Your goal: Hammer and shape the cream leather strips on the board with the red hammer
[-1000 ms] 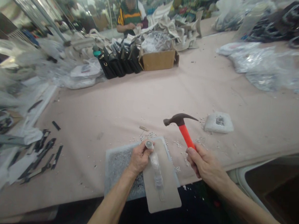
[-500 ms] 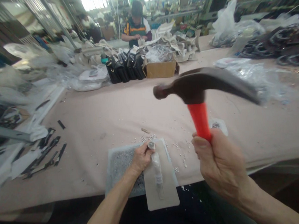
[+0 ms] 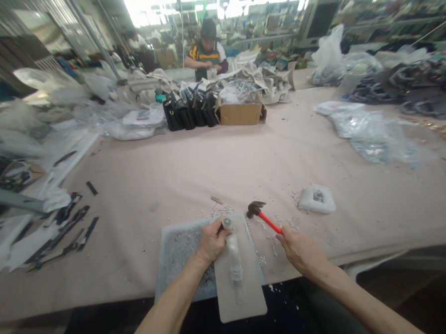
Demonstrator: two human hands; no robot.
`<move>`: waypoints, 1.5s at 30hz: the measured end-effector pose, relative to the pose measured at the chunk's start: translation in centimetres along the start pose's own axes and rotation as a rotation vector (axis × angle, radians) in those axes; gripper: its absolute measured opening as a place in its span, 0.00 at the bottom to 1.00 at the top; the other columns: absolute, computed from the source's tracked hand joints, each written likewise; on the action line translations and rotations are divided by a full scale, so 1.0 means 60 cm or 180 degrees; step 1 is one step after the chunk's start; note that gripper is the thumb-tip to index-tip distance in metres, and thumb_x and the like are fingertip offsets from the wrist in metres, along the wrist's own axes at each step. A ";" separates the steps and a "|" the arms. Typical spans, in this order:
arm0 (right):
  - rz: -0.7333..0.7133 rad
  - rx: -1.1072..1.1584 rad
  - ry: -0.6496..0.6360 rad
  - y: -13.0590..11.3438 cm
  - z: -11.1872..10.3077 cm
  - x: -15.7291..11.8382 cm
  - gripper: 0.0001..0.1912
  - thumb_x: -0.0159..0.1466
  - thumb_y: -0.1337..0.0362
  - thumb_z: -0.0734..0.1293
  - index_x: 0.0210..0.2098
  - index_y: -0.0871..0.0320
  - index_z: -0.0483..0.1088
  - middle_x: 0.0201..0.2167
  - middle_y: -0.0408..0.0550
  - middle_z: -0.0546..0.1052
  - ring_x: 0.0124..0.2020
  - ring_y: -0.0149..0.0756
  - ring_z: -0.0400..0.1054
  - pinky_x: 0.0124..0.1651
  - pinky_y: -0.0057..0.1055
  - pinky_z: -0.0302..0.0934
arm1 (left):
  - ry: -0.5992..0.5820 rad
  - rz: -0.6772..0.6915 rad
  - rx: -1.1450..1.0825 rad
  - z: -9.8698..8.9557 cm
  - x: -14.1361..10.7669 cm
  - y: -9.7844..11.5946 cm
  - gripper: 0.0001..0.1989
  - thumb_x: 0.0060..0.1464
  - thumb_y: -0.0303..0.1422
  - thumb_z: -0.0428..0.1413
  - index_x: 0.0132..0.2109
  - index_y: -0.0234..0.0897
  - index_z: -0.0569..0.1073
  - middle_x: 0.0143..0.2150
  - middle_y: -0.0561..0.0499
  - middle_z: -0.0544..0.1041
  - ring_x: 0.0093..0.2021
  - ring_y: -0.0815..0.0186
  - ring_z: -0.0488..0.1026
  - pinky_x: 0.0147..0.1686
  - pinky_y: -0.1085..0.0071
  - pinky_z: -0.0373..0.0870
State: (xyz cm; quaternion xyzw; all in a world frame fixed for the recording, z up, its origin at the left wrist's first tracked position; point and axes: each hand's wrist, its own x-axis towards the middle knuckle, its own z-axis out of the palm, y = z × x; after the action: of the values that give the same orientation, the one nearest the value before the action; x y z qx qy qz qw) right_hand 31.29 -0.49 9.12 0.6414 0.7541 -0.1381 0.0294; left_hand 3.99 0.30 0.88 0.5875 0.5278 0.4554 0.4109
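My right hand (image 3: 304,251) is closed round the red handle of a claw hammer (image 3: 268,221). The hammer's dark head is low over the table, just right of the beige panel. My left hand (image 3: 212,240) pinches a short round tool with a metal top (image 3: 226,222), at the far end of a flat beige panel (image 3: 226,292). The tool's lower end is hidden. A plastic-wrapped strip (image 3: 234,260) runs down the panel's middle. Under the panel and my left hand lies a pitted grey slab (image 3: 177,244).
Small white bits (image 3: 262,260) are scattered around the slab. A white block with metal pieces in its hollow (image 3: 317,199) sits to the right. Dark strips (image 3: 87,232) lie at left. Black bags (image 3: 188,110) and a cardboard box (image 3: 240,114) stand farther back; a co-worker (image 3: 207,51) sits beyond.
My right hand has swung the hammer down from high in front of the camera to low beside the panel. The left hand keeps its pinch in about the same place.
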 end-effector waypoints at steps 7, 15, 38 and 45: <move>-0.2409 -0.0265 0.0690 -0.108 0.027 -0.009 0.31 0.64 0.78 0.60 0.65 0.58 0.65 0.68 0.60 0.67 0.57 0.50 0.68 0.54 0.47 0.69 | 0.0046 -0.0038 -0.0166 -0.001 -0.001 0.004 0.11 0.53 0.34 0.58 0.42 0.40 0.81 0.36 0.51 0.82 0.39 0.63 0.77 0.44 0.68 0.71; -0.2426 -0.1439 0.0567 -0.198 0.008 -0.003 0.14 0.65 0.77 0.59 0.43 0.64 0.74 0.41 0.61 0.78 0.42 0.51 0.72 0.49 0.48 0.67 | 0.1517 -0.0797 -0.1739 -0.027 0.035 0.015 0.29 0.38 0.53 0.71 0.38 0.33 0.80 0.35 0.48 0.85 0.35 0.65 0.78 0.40 0.69 0.75; 0.0123 0.1739 -0.0084 -0.199 0.048 -0.049 0.25 0.74 0.57 0.60 0.65 0.61 0.65 0.47 0.58 0.80 0.49 0.51 0.76 0.55 0.46 0.67 | 0.0536 -0.0438 -0.1105 -0.009 0.024 0.007 0.19 0.49 0.45 0.66 0.42 0.36 0.81 0.41 0.47 0.85 0.41 0.64 0.80 0.44 0.70 0.74; 0.0654 0.0267 0.0733 -0.051 0.054 -0.021 0.18 0.73 0.59 0.62 0.55 0.66 0.71 0.52 0.63 0.74 0.53 0.54 0.71 0.56 0.45 0.64 | 0.0287 -0.0477 -0.0843 -0.006 0.019 -0.002 0.19 0.52 0.45 0.64 0.48 0.39 0.81 0.47 0.46 0.86 0.47 0.61 0.81 0.50 0.67 0.75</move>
State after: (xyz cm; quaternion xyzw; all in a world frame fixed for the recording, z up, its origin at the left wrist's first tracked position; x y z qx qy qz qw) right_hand 28.08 -2.90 6.81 0.7274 0.6764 -0.0914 -0.0701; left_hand 3.62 1.47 0.97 0.4661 0.5234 0.5150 0.4935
